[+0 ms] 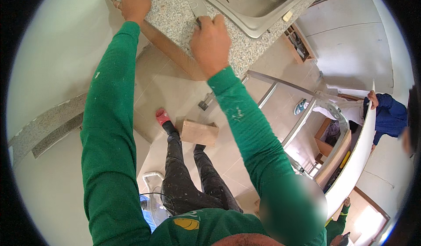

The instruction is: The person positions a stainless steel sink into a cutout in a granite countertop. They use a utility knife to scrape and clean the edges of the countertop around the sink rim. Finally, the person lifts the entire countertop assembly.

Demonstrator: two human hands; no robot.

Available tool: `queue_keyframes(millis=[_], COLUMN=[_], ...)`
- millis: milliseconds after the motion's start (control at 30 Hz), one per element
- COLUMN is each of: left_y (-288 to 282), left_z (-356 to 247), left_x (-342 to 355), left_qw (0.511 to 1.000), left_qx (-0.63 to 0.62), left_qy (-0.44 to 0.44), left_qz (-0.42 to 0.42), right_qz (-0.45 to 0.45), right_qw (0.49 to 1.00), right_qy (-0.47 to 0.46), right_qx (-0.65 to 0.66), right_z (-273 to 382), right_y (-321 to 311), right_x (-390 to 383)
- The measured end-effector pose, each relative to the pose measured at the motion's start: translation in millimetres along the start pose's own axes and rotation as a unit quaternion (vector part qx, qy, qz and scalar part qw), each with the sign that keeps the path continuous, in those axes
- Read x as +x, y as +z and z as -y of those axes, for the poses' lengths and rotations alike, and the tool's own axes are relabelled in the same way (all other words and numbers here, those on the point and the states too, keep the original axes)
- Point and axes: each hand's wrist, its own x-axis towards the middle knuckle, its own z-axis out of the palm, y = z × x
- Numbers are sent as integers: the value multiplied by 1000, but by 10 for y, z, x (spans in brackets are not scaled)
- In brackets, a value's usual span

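Note:
My left hand (135, 4) lies with its fingers spread on the far-left corner of a speckled granite countertop (169, 24), holding nothing. To its right, my right hand (211, 42) is closed around the dark handle of a putty knife (199, 10). The thin metal blade points away from me, over the stone close to the rim of a steel sink (245, 20). Whether the blade touches the surface is hard to make out. A small pale block (287, 16) sits on the sink's right rim.
A metal ladder (267, 95) stands right of my right arm. Below the counter is a wooden box (199, 133) by my feet. At the right, two people's hands hold a long white panel (357, 158). Wooden drawers (302, 46) with items lie farther off. A fan (153, 202) stands behind my legs.

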Motion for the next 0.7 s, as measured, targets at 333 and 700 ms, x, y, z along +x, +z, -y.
queue_keyframes(millis=[333, 700], left_y=[-297, -298], left_z=[-231, -242], left_x=[-76, -138], left_qw=[990, 997], left_qx=[-103, -68], left_qy=[-87, -40], left_qz=[41, 18], right_qz=[42, 47], right_qw=[994, 971], right_qy=[-103, -233], right_qx=[-7, -18], right_z=[-375, -728], right_y=[-240, -360], right_x=[15, 320])
